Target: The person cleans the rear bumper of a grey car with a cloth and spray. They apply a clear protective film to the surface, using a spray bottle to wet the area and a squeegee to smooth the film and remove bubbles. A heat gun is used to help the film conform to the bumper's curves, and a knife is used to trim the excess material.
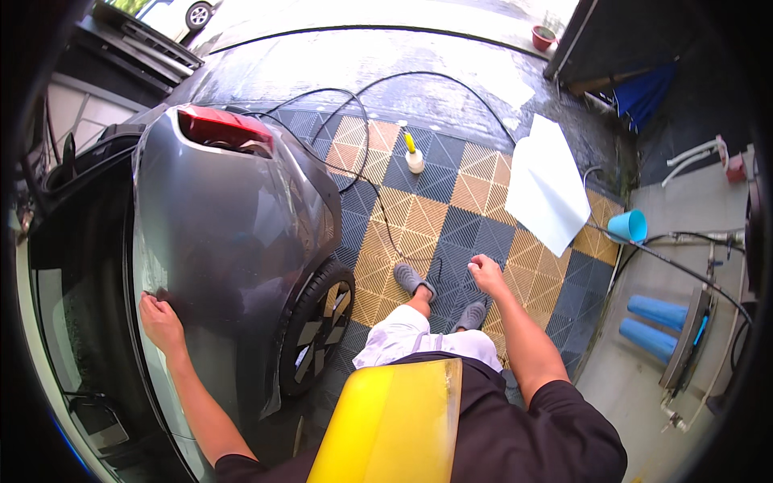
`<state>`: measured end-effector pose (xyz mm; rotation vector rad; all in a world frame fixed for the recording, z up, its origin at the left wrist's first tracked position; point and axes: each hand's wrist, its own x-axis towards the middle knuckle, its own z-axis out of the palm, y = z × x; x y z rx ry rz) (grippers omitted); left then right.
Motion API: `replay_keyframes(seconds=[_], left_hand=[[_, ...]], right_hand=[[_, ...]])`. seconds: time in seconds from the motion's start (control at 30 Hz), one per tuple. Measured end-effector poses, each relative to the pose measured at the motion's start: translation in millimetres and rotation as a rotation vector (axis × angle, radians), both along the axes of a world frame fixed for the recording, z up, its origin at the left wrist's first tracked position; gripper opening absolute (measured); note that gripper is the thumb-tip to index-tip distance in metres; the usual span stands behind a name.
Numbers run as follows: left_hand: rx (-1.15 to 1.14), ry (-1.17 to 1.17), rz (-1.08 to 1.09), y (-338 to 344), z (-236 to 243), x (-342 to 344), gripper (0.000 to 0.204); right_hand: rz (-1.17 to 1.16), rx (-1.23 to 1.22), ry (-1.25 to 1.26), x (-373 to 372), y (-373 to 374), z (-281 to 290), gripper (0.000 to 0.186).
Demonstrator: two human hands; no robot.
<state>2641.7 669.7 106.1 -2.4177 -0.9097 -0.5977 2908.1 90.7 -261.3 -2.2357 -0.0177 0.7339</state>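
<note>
A dark grey car body [233,209] with a red tail light [225,129] stands at my left. Clear film [270,402] lies over its rear side, its loose edge showing above the wheel and along the window side. My left hand [163,324] is closed at the film's edge beside the dark window, fingertips pinched on it. Away from the car, my right hand [486,274] hangs over the floor, its fingers curled into a fist; whatever may be inside is hidden. A flat, see-through yellow blade [390,423] shows very near, in front of my chest.
A spray bottle [415,159] with a yellow top stands on the tiled floor [411,213]. A black hose [378,197] loops across it. To the right lie a white sheet [547,189] and a turquoise bucket [627,226]. Blue rolls [648,338] hang on the right wall.
</note>
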Motion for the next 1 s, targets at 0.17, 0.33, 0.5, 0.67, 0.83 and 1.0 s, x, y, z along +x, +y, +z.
replay_keyframes(seconds=[0.17, 0.33, 0.5, 0.67, 0.83, 1.0], left_hand=[[-0.05, -0.126, 0.14, -22.1, 0.0, 9.7, 0.015], [-0.014, -0.177, 0.183, -23.7, -1.7, 10.4, 0.013], [-0.082, -0.173, 0.278, -24.4, 1.7, 30.0, 0.01], [-0.071, -0.163, 0.477, -34.9, 9.2, 38.1, 0.008], [-0.074, -0.212, 0.756, -45.7, 9.5, 49.6, 0.013], [-0.114, -0.248, 0.951, -52.0, 5.5, 73.0, 0.019]], right_hand=[[0.076, 0.206, -0.026, 134.4, 134.0, 65.4, 0.039], [0.259, 0.44, -0.115, 220.1, 331.3, 186.5, 0.04], [0.482, 0.56, -0.189, 281.8, 518.2, 235.0, 0.041], [0.825, 0.513, -0.33, 308.4, 713.2, 242.1, 0.042], [1.264, 0.504, -0.386, 298.8, 869.6, 196.2, 0.043], [1.678, 0.321, -0.56, 253.1, 918.5, 169.9, 0.05]])
